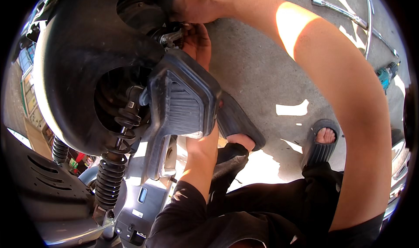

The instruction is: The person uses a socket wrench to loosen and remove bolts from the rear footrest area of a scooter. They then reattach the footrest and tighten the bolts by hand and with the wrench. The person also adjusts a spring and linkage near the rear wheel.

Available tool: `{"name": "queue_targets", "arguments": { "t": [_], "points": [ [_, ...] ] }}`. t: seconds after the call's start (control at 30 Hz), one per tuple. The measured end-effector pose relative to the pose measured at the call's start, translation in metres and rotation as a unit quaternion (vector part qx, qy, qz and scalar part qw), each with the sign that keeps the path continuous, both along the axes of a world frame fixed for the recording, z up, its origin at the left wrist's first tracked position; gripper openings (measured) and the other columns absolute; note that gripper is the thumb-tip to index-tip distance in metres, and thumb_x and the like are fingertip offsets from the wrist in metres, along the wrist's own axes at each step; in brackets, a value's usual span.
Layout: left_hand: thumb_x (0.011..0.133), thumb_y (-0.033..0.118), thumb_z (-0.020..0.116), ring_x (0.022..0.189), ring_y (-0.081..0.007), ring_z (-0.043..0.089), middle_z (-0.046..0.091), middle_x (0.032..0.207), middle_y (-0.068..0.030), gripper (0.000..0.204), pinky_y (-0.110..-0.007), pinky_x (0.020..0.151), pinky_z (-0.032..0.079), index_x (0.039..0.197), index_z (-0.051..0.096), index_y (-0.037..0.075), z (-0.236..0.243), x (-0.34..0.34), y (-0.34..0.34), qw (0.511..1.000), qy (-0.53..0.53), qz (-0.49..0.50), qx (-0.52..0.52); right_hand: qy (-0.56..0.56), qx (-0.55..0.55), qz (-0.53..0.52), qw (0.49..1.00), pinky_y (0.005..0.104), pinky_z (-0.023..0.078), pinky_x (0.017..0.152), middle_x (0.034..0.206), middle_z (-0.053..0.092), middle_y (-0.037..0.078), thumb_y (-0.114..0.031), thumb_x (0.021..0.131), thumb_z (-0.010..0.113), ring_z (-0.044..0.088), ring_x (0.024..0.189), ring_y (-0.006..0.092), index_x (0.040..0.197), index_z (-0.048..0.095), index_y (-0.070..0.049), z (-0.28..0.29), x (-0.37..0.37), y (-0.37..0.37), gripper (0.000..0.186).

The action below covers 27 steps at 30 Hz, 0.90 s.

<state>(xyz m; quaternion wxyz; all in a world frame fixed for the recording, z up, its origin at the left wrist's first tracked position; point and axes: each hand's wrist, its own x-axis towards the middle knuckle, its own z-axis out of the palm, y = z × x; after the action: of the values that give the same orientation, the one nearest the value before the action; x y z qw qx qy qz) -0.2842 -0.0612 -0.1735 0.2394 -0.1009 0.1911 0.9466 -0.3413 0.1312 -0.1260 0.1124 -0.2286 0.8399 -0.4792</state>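
My left hand [198, 44] reaches up from behind a black ribbed plastic housing [185, 104], its fingers curled against a small silver metal fitting [172, 38]. That fitting sits in the gap between the housing and a large black plastic shell [72, 73]. My right hand [198, 7] comes over from the right and lies just above the left one, bent closed at the same spot. Its fingertips go out of sight at the shell's edge, so whatever they grip is hidden. Two large openings in the shell show dark parts inside.
A shock absorber with a black coil spring [109, 182] stands at the lower left. On the concrete floor lie a long-handled socket wrench [340, 13] and a teal power drill [386, 77]. My sandalled feet are below, one sandal [321, 139] farther right.
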Motion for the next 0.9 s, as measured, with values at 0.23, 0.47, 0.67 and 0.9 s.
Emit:
{"name": "queue_targets", "arguments": {
  "t": [0.23, 0.47, 0.67, 0.9],
  "points": [
    [0.095, 0.008, 0.051, 0.117, -0.0248, 0.057, 0.065, 0.117, -0.0126, 0.024, -0.045, 0.110, 0.041, 0.114, 0.061, 0.000, 0.003, -0.002, -0.005, 1.000, 0.010, -0.003, 0.003, -0.180, 0.064, 0.048, 0.980, 0.0428, 0.049, 0.091, 0.110, 0.069, 0.013, -0.043, 0.100, 0.035, 0.064, 0.107, 0.0294, 0.114, 0.070, -0.010, 0.019, -0.014, -0.014, 0.050],
    [0.100, 0.015, 0.045, 0.118, -0.0255, 0.057, 0.065, 0.118, -0.0123, 0.027, -0.045, 0.111, 0.040, 0.116, 0.060, -0.001, 0.000, -0.001, 0.000, 0.999, -0.006, -0.014, 0.039, 0.226, 0.141, 0.094, 0.959, 0.0427, 0.056, 0.074, 0.091, 0.072, 0.016, -0.022, 0.084, 0.060, 0.070, 0.084, 0.0319, 0.092, 0.073, -0.003, -0.018, -0.025, -0.019, 0.025],
    [0.098, 0.013, 0.048, 0.119, -0.0248, 0.056, 0.065, 0.115, -0.0105, 0.025, -0.045, 0.109, 0.040, 0.116, 0.060, 0.001, 0.006, 0.001, 0.002, 1.000, -0.009, -0.008, 0.012, 0.074, 0.186, 0.114, 0.973, 0.0415, 0.055, 0.082, 0.104, 0.071, 0.017, -0.023, 0.088, 0.054, 0.068, 0.099, 0.0313, 0.100, 0.073, -0.005, 0.020, -0.008, -0.002, 0.029],
    [0.097, 0.013, 0.052, 0.118, -0.0242, 0.056, 0.065, 0.116, -0.0099, 0.024, -0.044, 0.109, 0.041, 0.116, 0.060, 0.001, 0.008, 0.001, 0.003, 1.000, -0.008, 0.000, 0.007, -0.057, 0.094, -0.025, 0.994, 0.0415, 0.054, 0.085, 0.105, 0.071, 0.017, -0.022, 0.090, 0.052, 0.067, 0.101, 0.0331, 0.103, 0.072, -0.005, 0.033, 0.007, 0.006, 0.029]
  ]
}}
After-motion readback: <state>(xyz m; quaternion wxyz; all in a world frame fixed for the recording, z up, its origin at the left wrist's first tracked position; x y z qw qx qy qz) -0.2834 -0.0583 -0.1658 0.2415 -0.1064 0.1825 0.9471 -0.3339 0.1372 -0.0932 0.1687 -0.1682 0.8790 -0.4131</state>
